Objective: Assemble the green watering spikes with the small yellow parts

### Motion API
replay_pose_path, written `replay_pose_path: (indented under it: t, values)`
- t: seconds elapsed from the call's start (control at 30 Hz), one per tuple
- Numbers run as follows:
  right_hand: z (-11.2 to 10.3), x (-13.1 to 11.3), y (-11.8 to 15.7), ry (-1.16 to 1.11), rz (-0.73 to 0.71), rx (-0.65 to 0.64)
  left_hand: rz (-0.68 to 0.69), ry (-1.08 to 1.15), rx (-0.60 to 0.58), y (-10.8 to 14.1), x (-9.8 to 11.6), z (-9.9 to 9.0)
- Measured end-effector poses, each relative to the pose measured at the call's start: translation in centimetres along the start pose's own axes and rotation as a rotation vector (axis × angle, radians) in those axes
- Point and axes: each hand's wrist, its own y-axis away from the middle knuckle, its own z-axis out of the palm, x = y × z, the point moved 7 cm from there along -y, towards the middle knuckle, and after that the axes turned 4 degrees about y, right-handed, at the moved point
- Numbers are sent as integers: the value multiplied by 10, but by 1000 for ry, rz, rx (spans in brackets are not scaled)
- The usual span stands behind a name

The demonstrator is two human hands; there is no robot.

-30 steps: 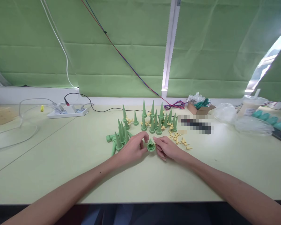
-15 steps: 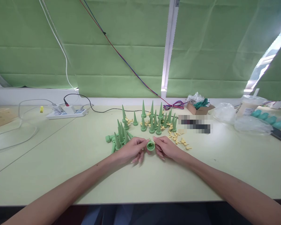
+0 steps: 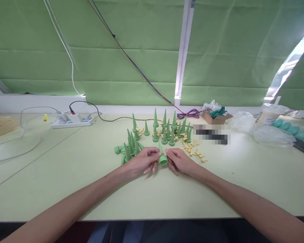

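Between both hands, just above the table, a green plastic cone spike point(image 3: 162, 159) tilts with its tip away and its round wide end toward me. My left hand point(image 3: 145, 160) is closed, pinching the cone's left side between thumb and finger. On the other side my right hand point(image 3: 179, 160) is closed, its fingertips at a small yellow plastic piece point(image 3: 165, 154) against the cone's wall; the fingers partly cover it. Beyond the hands stand several green cone spikes point(image 3: 164, 136) with yellow pieces among them. More green cones point(image 3: 130, 148) stand and lie by my left hand.
Loose yellow pieces point(image 3: 198, 153) lie right of the cones. A power strip point(image 3: 73, 123) with cables sits at the left. Toward the right are a small cardboard box point(image 3: 216, 118), plastic bags point(image 3: 243, 122), a lidded cup point(image 3: 266, 116) and teal objects point(image 3: 294, 130).
The cone has tipped: its open round end faced me before, and now its side and tip show. Both hands keep their hold at nearly the same spot.
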Motion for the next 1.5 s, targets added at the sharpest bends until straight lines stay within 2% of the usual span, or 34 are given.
replay_pose_path:
  t: [0.27,0.47,0.8,1.0,1.2,1.37,1.5]
  values:
    - [0,-7,3,45,-33,8,159,-158,19,-2,3,-4]
    - [-1,-8,3,73,-22,13,218,-284,61,1,6,-4]
    - [-3,-16,8,91,-46,56,377,-495,188,11,23,-1]
    - [-3,-14,7,94,-34,47,575,-732,217,15,30,1]
    - [-3,-12,6,88,-16,43,825,-999,154,24,35,12]
    - [-3,-10,5,67,10,42,921,-1223,121,26,29,17]
    - [-3,-10,5,46,46,45,947,-1423,141,26,22,19]
